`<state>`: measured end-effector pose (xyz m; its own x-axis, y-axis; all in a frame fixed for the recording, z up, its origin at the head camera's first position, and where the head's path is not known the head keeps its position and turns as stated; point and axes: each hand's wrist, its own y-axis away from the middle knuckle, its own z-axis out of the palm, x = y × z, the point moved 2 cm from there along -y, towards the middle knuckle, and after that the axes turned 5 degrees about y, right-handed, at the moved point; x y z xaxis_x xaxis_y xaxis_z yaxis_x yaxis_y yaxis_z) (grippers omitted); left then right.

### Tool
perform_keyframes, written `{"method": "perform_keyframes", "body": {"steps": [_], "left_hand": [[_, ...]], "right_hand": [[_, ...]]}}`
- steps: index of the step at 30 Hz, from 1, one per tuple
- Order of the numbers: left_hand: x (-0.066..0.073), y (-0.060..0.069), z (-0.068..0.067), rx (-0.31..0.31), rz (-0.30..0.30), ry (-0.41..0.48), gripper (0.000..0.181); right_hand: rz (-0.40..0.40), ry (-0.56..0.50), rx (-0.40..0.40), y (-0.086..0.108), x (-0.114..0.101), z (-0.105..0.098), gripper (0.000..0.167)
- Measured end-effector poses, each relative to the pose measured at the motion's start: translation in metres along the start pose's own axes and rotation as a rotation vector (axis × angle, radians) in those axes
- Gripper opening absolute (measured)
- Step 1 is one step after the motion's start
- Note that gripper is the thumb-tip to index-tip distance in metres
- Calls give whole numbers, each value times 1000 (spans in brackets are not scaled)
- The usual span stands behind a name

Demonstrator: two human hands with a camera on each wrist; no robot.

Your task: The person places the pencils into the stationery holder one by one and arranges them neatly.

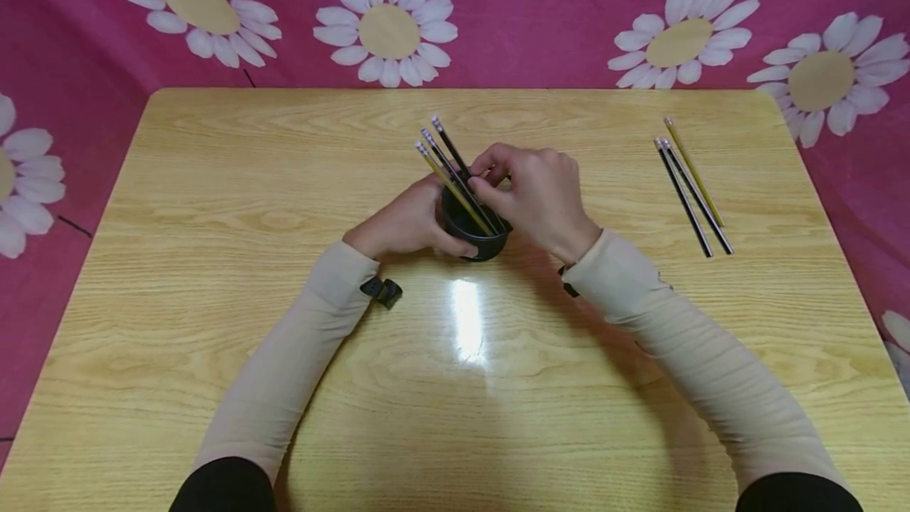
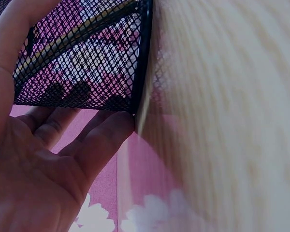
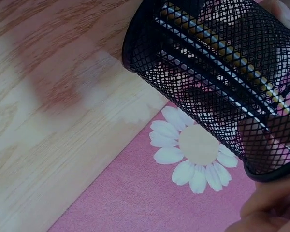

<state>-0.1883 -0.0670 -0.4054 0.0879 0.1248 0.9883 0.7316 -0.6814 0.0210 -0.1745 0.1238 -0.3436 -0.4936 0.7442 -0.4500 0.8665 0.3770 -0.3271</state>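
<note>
A black mesh pencil cup is in the middle of the table. My left hand grips the cup from its left side, thumb toward the front; the left wrist view shows fingers round the mesh wall. Two pencils, a yellow pencil and a black striped pencil, lean in the cup with their eraser ends up to the left. At the rim, my right hand pinches a black pencil between thumb and index finger; its lower part is hidden in the head view. Through the mesh, pencil shafts show in the right wrist view.
On the right of the wooden table lie a yellow pencil and two dark striped pencils, side by side. A pink cloth with daisies hangs behind the table. Dark wrist straps sit at both cuffs.
</note>
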Motion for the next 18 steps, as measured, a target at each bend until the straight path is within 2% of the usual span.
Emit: {"method": "perform_keyframes", "body": {"steps": [18], "left_hand": [[0, 0, 0, 6, -4, 5, 76]], "right_hand": [[31, 32, -44, -1, -2, 2, 10]]}}
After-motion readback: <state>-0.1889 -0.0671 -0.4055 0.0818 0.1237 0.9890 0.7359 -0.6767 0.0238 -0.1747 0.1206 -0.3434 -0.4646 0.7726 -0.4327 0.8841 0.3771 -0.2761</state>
